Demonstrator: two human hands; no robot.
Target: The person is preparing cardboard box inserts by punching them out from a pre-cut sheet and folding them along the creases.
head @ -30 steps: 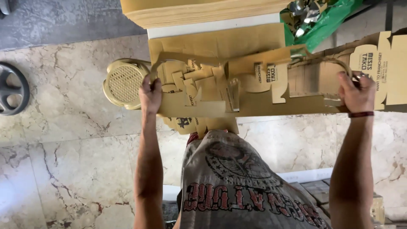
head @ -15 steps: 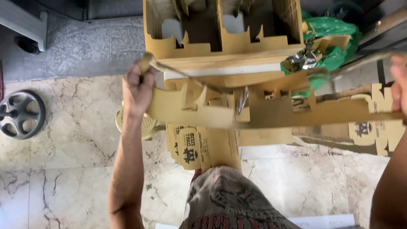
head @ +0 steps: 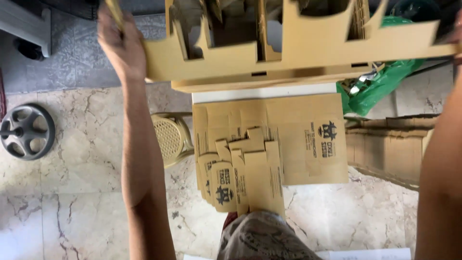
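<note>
Left hand (head: 120, 45) is clamped on the end of a flat die-cut cardboard blank (head: 298, 48), lifted above the stack of printed blanks (head: 269, 144). Right hand's grip? Can't tell, it's cut off. Green bag (head: 380, 86) sits right of the stack.

We see a flat die-cut brown cardboard blank (head: 298, 53), notched edge, held up level, spanning the stack of blanks (head: 269, 144) below.

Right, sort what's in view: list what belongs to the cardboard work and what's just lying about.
In hand:
- die-cut cardboard sheet, held up by the left hand
- right hand, only at the frame edge
- stack of flat printed cardboard blanks below

Lying about:
- grey wheel
- yellowish plastic stool
- green plastic bag
- marble floor
</note>
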